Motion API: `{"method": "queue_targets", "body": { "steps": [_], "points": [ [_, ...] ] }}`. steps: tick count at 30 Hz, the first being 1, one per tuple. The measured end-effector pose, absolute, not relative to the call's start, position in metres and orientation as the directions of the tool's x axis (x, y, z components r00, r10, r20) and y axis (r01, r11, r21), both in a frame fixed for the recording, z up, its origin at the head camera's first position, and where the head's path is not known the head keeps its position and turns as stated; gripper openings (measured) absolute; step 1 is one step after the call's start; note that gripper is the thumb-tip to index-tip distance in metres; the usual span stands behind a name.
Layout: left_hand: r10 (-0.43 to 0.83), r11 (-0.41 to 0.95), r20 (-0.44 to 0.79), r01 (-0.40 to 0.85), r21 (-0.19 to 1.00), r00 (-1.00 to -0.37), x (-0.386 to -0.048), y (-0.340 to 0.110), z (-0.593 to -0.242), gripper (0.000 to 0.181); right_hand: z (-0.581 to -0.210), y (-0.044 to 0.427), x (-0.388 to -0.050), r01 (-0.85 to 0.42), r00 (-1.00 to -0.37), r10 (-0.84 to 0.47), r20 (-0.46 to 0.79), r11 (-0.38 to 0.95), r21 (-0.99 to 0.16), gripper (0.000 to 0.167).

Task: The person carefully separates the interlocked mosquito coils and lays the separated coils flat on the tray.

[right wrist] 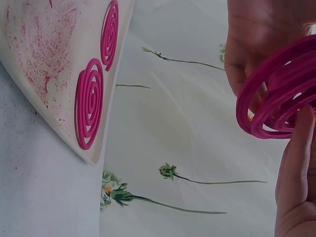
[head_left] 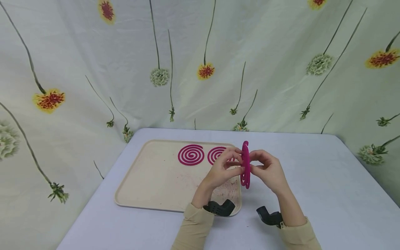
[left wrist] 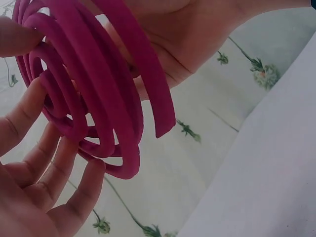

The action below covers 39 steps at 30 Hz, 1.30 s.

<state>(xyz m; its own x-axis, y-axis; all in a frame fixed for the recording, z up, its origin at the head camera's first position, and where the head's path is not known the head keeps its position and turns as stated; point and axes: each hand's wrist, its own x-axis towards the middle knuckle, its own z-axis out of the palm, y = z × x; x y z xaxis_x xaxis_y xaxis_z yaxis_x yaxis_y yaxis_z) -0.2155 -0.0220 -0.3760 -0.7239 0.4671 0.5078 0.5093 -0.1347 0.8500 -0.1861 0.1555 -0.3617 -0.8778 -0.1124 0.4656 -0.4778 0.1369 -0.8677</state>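
Observation:
A magenta mosquito coil (head_left: 245,165), on edge above the tray's right side, is held between both hands. Its rings look layered, and one free end sticks out in the left wrist view. The left hand (head_left: 223,166) pinches it from the left, thumb and fingertips on the rings. From the other side, the right hand (head_left: 269,170) pinches it with thumb and fingers. Two more magenta coils lie flat on the beige tray (head_left: 150,180): one coil (head_left: 191,155) in plain sight, the other coil (head_left: 215,152) partly behind the left hand.
The tray lies on a white-covered table (head_left: 322,180), with magenta crumbs (right wrist: 49,64) strewn over part of it. Behind the table hangs a flower-printed cloth (head_left: 265,52). A black wrist camera (head_left: 220,208) is on the left wrist, and a similar camera (head_left: 269,217) on the right.

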Motion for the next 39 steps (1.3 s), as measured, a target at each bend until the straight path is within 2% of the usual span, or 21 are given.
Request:
{"method": "queue_targets", "body": {
  "steps": [6,13,19,22,27,32,39],
  "points": [
    [0.428,-0.093,0.496,0.509,0.855,-0.755,-0.215,-0.022,-0.375,0.016,-0.362,0.159,-0.188,-0.503,-0.863,-0.134,0.486,0.139,-0.853,0.026],
    [0.426,-0.142,0.514,0.506,0.851,-0.744,-0.214,-0.019,-0.373,0.026,-0.363,0.162,-0.189,-0.519,-0.848,-0.176,0.500,0.079,-0.851,0.026],
    [0.431,-0.092,0.491,0.505,0.858,-0.757,-0.213,-0.022,-0.372,0.031,-0.364,0.164,-0.190,-0.527,-0.840,-0.202,0.503,0.086,-0.846,0.028],
    [0.440,-0.092,0.505,0.522,0.848,-0.743,-0.213,-0.023,-0.372,0.034,-0.364,0.164,-0.191,-0.531,-0.837,-0.217,0.503,0.097,-0.842,0.029],
    [0.457,-0.123,0.537,0.547,0.828,-0.709,-0.215,-0.025,-0.373,0.043,-0.364,0.166,-0.191,-0.550,-0.821,-0.245,0.515,0.101,-0.829,0.040],
    [0.475,-0.097,0.520,0.546,0.832,-0.710,-0.216,-0.028,-0.375,0.052,-0.364,0.169,-0.192,-0.585,-0.790,-0.294,0.539,0.098,-0.805,0.050],
    [0.477,-0.065,0.495,0.532,0.844,-0.726,-0.214,-0.027,-0.374,0.050,-0.366,0.170,-0.193,-0.597,-0.775,-0.313,0.550,0.077,-0.798,0.042]
  ]
}}
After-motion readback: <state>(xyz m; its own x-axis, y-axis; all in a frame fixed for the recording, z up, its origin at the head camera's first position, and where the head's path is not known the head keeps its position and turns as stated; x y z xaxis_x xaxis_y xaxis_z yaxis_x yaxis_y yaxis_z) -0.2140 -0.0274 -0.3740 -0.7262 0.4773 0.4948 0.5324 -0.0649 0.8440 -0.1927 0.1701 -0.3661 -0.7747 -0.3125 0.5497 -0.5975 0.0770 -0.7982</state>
